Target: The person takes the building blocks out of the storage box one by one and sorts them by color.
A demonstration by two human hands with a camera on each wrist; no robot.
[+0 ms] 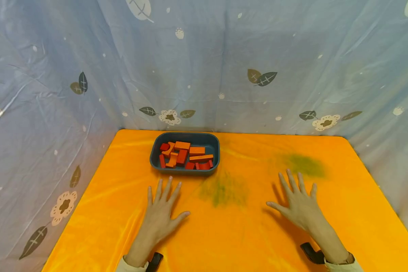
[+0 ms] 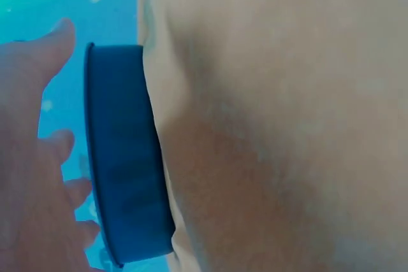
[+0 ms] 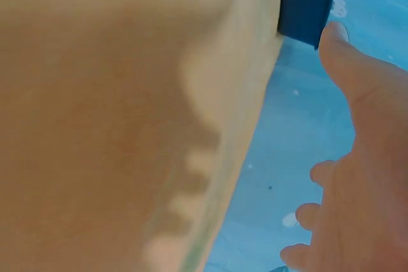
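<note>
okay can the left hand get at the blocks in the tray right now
Probably yes: the left hand is spread, holding nothing, just short of the tray, and nothing covers the blocks.

From the head we look forward and down over the orange, cloth-covered tabletop (image 1: 224,238); our wrist views sit low, near and turned sideways; all three share the dark blue-grey, round-cornered tray (image 1: 183,172).

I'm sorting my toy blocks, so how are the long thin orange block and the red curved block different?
The long thin orange block is straight; the red curved block has a scooped dip.
The long thin orange block is orange and looks longer; the red curved block is red and shorter.
Both lie in the dark tray.
</note>
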